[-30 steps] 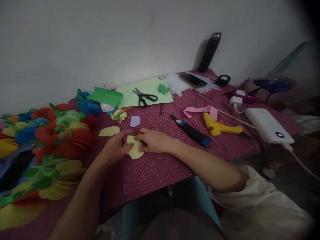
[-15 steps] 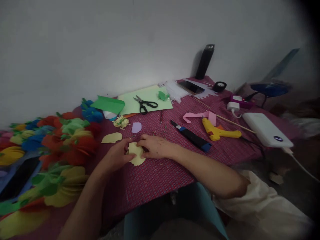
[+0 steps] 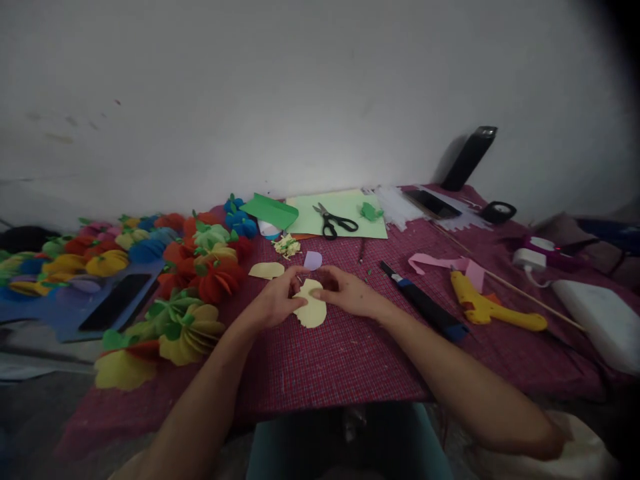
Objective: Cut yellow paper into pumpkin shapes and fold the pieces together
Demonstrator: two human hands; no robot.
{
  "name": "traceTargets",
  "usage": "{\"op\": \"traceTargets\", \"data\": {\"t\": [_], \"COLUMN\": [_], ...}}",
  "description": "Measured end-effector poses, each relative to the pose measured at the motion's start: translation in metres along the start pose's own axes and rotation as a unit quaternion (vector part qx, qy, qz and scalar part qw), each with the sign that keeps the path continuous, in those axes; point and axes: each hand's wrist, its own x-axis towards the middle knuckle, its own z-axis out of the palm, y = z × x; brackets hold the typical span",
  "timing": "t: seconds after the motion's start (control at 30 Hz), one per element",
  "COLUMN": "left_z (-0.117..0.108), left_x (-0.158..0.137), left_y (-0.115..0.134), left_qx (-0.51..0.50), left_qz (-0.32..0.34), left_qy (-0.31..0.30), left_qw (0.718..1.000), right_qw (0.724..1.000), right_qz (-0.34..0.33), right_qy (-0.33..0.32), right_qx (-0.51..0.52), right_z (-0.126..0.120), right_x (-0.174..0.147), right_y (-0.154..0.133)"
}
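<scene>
Between my two hands is a pale yellow paper cutout (image 3: 312,308) with a wavy edge, low over the checked tablecloth. My left hand (image 3: 278,297) grips its left side, thumb on top and fingers behind. On the right side my right hand (image 3: 349,291) pinches it, the thumb lying across the paper's face. Whether the cutout is one sheet or several stacked is hard to tell. Just beyond my fingers lie a lilac paper piece (image 3: 313,260), another pale yellow piece (image 3: 267,270) and a small heap of paper scraps (image 3: 287,246).
Colourful paper pumpkins (image 3: 216,279) crowd the left side. Scissors (image 3: 334,221) rest on light green paper (image 3: 300,203) at the back. To the right lie a utility knife (image 3: 425,301), a yellow glue gun (image 3: 493,311), a wooden stick (image 3: 530,293) and a white power bank (image 3: 600,323). A black bottle (image 3: 470,159) stands behind.
The view has swung left, so everything sits further right and more pumpkins show. Both hands keep hold of the yellow cutout; my right thumb now lies further over its face.
</scene>
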Motion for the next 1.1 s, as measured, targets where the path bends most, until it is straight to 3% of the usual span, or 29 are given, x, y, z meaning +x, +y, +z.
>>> {"op": "traceTargets", "data": {"t": [0.17,0.3,0.43,0.6,0.8,1.1], "left_z": [0.009,0.011,0.006,0.004,0.004,0.007], "left_x": [0.003,0.006,0.005,0.002,0.001,0.001], "left_y": [0.007,0.009,0.004,0.008,0.017,0.013], "left_qx": [-0.05,-0.079,-0.021,0.035,0.078,0.101], "left_qz": [0.018,0.035,0.005,-0.011,-0.01,-0.041], "left_qy": [0.051,0.092,0.135,0.084,0.067,0.016], "left_qw": [0.997,0.992,0.991,0.996,0.995,0.994], "right_qw": [0.984,0.987,0.992,0.997,1.0,0.999], "right_qz": [0.034,0.027,0.011,0.007,-0.019,-0.034], "right_qy": [-0.08,-0.012,0.034,0.008,-0.006,0.023], "right_qx": [0.157,0.155,0.118,0.082,0.017,-0.006], "right_z": [0.005,-0.003,-0.011,-0.011,-0.011,-0.006], "right_x": [0.004,0.006,0.007,0.006,0.003,0.002], "right_y": [0.004,0.001,-0.002,-0.002,-0.002,0.007]}}
